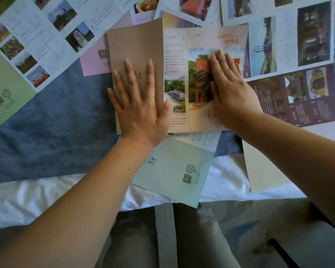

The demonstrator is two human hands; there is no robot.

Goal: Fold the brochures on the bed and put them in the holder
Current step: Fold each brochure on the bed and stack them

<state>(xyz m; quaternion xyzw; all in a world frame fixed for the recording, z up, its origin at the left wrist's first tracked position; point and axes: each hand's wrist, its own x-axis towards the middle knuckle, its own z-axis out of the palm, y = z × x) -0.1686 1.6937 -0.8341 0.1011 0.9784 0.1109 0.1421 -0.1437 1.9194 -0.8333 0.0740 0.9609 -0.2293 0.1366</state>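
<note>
A tan brochure (175, 60) lies in the middle of the bed with its left panel (135, 41) folded over the centre. My left hand (137, 101) lies flat on that folded panel, fingers spread. Flat on the right panel, over a photo of a red tower, rests my right hand (230, 93). Neither hand grips anything. No holder is in view.
Several unfolded brochures cover the blue blanket (52, 132): a green and white one (27, 45) at left, a dark purple one (298, 97) at right, a pale teal one (174, 171) near the bed's edge. White sheet (37, 196) and my legs below.
</note>
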